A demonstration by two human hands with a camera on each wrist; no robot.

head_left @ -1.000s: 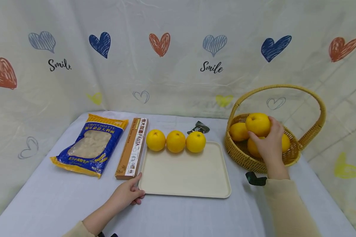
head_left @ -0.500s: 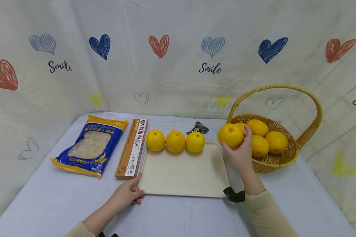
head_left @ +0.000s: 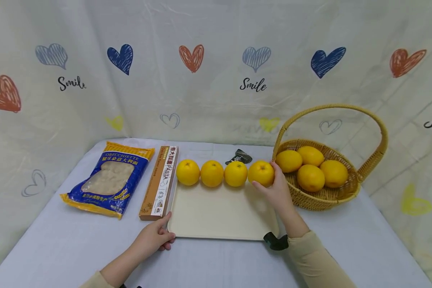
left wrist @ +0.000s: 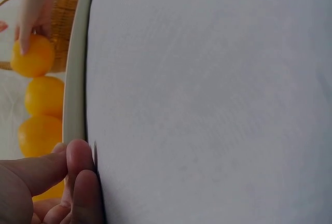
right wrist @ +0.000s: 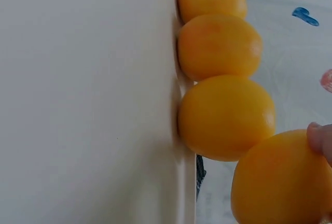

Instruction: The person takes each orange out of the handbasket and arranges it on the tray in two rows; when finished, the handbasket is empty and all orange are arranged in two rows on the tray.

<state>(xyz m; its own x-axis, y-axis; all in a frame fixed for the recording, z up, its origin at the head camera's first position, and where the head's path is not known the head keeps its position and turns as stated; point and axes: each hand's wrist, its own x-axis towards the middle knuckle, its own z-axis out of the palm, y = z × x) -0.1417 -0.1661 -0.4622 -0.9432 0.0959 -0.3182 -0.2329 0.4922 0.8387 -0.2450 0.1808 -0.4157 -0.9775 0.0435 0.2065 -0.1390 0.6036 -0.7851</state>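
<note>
A cream tray (head_left: 223, 212) lies mid-table with three yellow-orange fruits in a row along its far edge, one of them a fruit (head_left: 211, 173) in the middle. My right hand (head_left: 279, 192) grips a fourth fruit (head_left: 261, 173) at the right end of that row, beside the third fruit (right wrist: 226, 117). Thumb and fingers of my left hand (head_left: 154, 236) pinch the tray's near left corner; in the left wrist view the fingertips (left wrist: 80, 156) hold its rim (left wrist: 75, 79). Whether the held fruit touches the tray is unclear.
A wicker basket (head_left: 313, 202) with several yellow fruits and a tall handle stands right of the tray. To the left lie a pasta box (head_left: 159, 182) and a blue-yellow pasta bag (head_left: 109, 180). A dark small packet (head_left: 242, 156) lies behind the row.
My right hand has carried a fruit leftward out of the basket to the right end of the row. My left hand has stayed on the tray corner.
</note>
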